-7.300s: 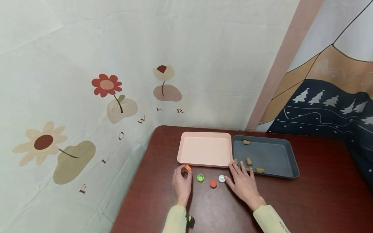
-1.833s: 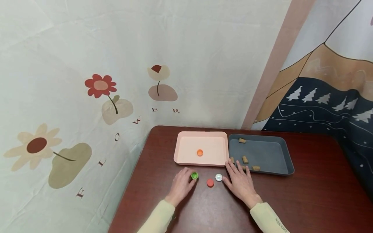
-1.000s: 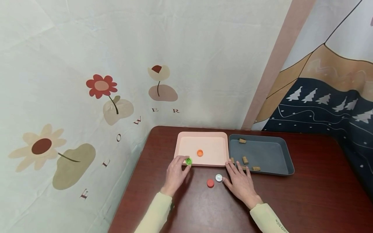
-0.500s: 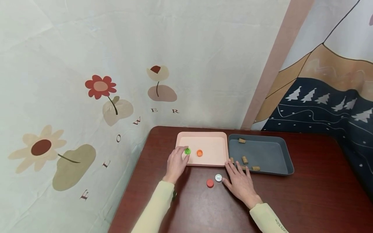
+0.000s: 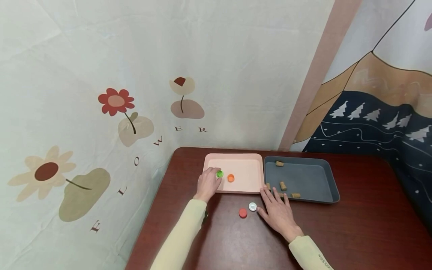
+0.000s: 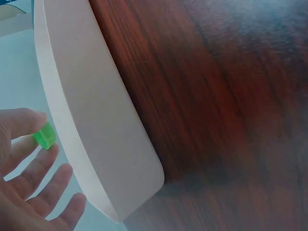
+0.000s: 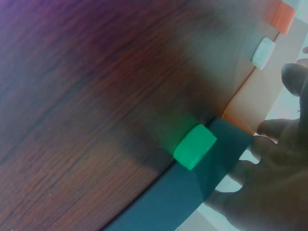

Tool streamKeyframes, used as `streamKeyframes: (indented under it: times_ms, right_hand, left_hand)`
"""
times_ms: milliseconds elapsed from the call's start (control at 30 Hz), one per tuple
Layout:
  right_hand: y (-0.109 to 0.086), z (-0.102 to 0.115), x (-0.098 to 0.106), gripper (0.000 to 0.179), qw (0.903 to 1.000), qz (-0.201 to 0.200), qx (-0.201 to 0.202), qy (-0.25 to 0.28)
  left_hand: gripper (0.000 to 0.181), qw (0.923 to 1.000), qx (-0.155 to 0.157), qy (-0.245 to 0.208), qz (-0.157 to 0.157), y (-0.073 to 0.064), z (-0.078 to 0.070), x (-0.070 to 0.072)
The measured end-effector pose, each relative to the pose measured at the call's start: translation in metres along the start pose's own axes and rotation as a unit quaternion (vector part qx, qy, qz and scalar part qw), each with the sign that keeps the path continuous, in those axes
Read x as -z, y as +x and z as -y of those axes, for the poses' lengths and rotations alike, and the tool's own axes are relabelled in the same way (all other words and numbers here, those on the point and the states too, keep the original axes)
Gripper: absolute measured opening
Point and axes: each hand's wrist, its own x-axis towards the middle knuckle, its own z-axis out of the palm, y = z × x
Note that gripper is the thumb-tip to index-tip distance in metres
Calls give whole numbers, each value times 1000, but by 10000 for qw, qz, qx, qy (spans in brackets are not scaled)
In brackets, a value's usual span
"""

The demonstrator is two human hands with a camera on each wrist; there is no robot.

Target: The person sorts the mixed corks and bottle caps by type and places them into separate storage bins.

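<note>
My left hand (image 5: 207,184) reaches over the near left side of the pink tray (image 5: 244,160). Between thumb and finger it pinches a green bottle cap (image 6: 45,135), close above the tray floor in the head view. An orange bottle cap (image 5: 231,178) lies in the tray just to its right. My right hand (image 5: 277,214), fingers spread and nearly straight, rests at the near edge where the two trays meet. By its thumb lies a white cap (image 5: 252,206), with a red cap (image 5: 243,213) left of that. The right wrist view shows another green cap (image 7: 195,147), hidden in the head view.
The grey tray (image 5: 312,170) stands right against the pink one and holds several corks, among them one cork (image 5: 279,164) at the back. Both sit on a dark red wooden table (image 5: 368,210), with a printed cloth (image 5: 236,93) hanging behind it.
The orange cap has gone from my left hand into the pink tray. My left hand has picked up the green cap and carried it over that tray. The right hand stays put.
</note>
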Motion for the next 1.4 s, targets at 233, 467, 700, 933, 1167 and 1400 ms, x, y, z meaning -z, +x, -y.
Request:
streamKeyframes:
  times_ms: [233, 467, 700, 933, 1167, 1400]
  right_hand:
    - [0, -1, -2, 74, 10000, 22, -20, 11]
    - [0, -1, -3, 74, 10000, -4, -26, -25]
    - [0, -2, -4, 74, 10000, -23, -23, -22]
    - [0, -2, -4, 74, 10000, -79, -10, 5]
    - [0, -4, -4, 74, 10000, -19, -33, -35]
    - [0, -4, -3, 74, 10000, -47, -11, -44]
  left_hand:
    - [29, 9985, 156, 199, 481, 11, -2, -10]
    - [26, 9962, 270, 361, 745, 15, -4, -18]
    - [26, 9944, 208, 744, 719, 15, -3, -24]
    - [26, 9899, 286, 1041, 914, 16, -3, -24]
    - [33, 9870, 438, 1009, 1171, 17, -4, -24]
    - [37, 9926, 328, 732, 912, 14, -3, -19]
